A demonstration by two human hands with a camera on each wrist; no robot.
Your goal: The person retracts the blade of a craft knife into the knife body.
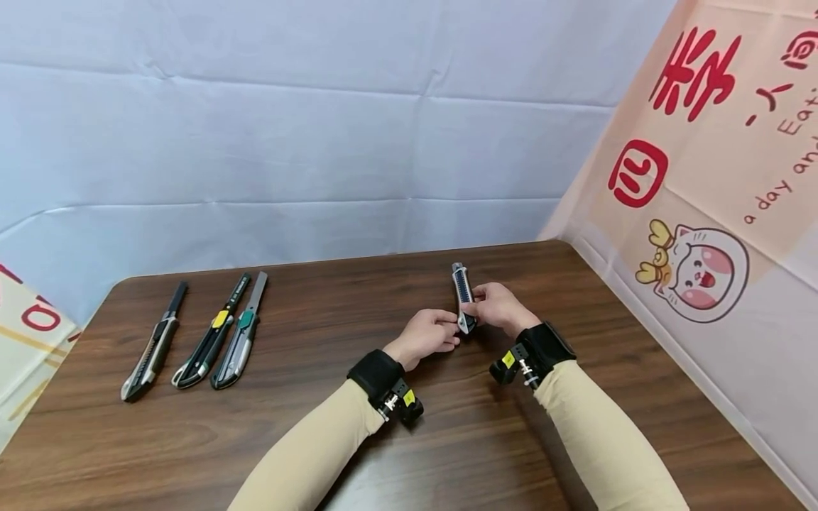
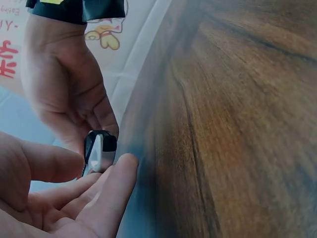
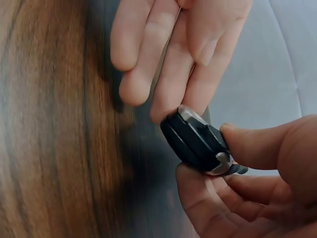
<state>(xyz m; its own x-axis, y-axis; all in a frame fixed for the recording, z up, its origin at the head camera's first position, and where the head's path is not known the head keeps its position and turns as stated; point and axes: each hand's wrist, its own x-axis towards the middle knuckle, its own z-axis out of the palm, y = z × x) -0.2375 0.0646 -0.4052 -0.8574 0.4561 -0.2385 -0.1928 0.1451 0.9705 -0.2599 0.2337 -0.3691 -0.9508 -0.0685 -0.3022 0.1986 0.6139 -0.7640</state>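
A black and silver utility knife (image 1: 463, 294) is held just above the brown table (image 1: 319, 426), right of centre, pointing away from me. My right hand (image 1: 481, 304) grips its rear part from the right, thumb and fingers curled round the body (image 3: 198, 141). My left hand (image 1: 449, 335) meets the knife's near end from the left. In the left wrist view that end (image 2: 99, 151) sits between the left thumb and fingertips (image 2: 119, 171), which pinch it lightly. In the right wrist view the left fingertips (image 3: 166, 106) touch the end cap.
Three more utility knives lie side by side at the table's left: a black one (image 1: 153, 344), one with a yellow slider (image 1: 211, 333) and one with a green slider (image 1: 241, 333). A white sheet hangs behind, and a printed cloth (image 1: 703, 213) covers the right side.
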